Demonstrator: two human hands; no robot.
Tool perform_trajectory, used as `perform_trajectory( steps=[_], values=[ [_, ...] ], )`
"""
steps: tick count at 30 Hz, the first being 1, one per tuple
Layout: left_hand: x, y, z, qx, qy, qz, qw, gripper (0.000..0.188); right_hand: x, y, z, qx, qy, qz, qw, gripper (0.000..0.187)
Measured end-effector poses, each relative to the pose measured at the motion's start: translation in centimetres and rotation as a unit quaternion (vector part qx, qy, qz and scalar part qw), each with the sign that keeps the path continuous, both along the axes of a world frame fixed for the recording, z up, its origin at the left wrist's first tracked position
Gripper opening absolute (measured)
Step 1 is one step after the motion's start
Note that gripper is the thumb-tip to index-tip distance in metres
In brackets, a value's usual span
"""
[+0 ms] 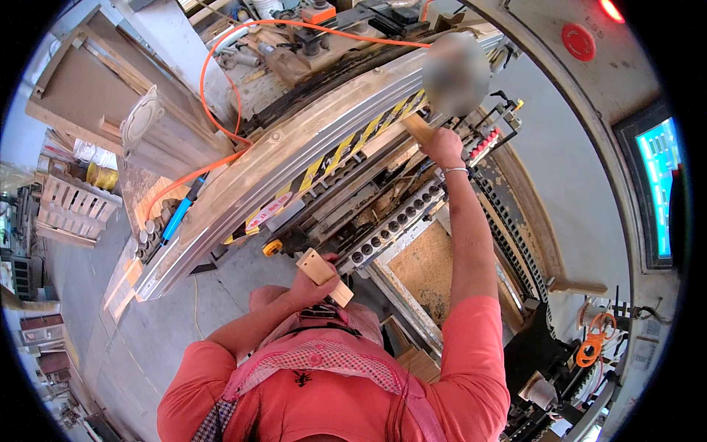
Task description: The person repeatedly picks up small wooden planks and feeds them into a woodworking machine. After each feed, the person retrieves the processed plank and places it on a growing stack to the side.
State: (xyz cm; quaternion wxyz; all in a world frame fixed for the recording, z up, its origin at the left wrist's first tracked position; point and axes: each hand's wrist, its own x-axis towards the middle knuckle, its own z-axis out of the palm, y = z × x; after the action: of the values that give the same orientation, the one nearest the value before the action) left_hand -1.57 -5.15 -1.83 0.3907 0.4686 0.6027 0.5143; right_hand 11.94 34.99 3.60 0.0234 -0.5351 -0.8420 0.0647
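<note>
Close to my body, my left hand (pixel 313 289) is wrapped round a pale wooden block (pixel 317 267) with small holes near its upper end. The block's lower end sticks out below my fingers. My right arm reaches far forward over the machine, and my right hand (pixel 444 147) grips another wooden piece (pixel 418 129) beside the black-and-yellow striped edge (pixel 353 147). Between my hands runs a pale bar with a row of round black cups (pixel 398 227). A blurred patch beyond my right hand hides what lies there.
An orange hose (pixel 202 77) loops over the machine's long wooden-topped rail (pixel 294 121). A blue air gun (pixel 175 221) lies at the left end. On the right stand a lit screen (pixel 658 191) and a red button (pixel 579 42). A chipboard panel (pixel 423 269) lies under my right arm.
</note>
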Motion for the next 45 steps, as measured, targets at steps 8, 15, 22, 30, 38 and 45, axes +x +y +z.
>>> perform_trajectory(
  steps=[8, 15, 22, 30, 38, 45],
  values=[
    [0.2, 0.1, 0.3, -0.027, -0.059, 0.011, 0.998, 0.018, 0.0, 0.5, -0.9, 0.020, -0.004, -0.003, 1.000, 0.036],
    [-0.1, 0.2, 0.4, -0.025, -0.031, 0.003, 0.999, 0.017, -0.5, 0.4, -0.2, 0.000, -0.003, -0.003, 1.000, 0.032],
    [-0.3, 0.3, 0.4, -0.022, -0.010, -0.016, 1.000, 0.017, -0.7, 0.5, -1.1, 0.019, -0.001, -0.019, 1.000, 0.030],
    [0.1, 0.2, -0.1, -0.026, -0.035, 0.000, 0.999, 0.024, -0.8, 0.5, -1.0, 0.024, 0.004, -0.021, 0.999, 0.028],
    [0.2, 0.7, 1.5, -0.045, -0.034, 0.005, 0.998, 0.019, -1.0, -0.1, -0.7, 0.026, 0.015, -0.016, 0.999, 0.025],
    [-0.2, 0.5, 0.4, -0.042, -0.016, -0.020, 0.999, 0.017, -1.0, -0.3, -0.2, 0.019, 0.031, -0.016, 0.999, 0.025]
  ],
)
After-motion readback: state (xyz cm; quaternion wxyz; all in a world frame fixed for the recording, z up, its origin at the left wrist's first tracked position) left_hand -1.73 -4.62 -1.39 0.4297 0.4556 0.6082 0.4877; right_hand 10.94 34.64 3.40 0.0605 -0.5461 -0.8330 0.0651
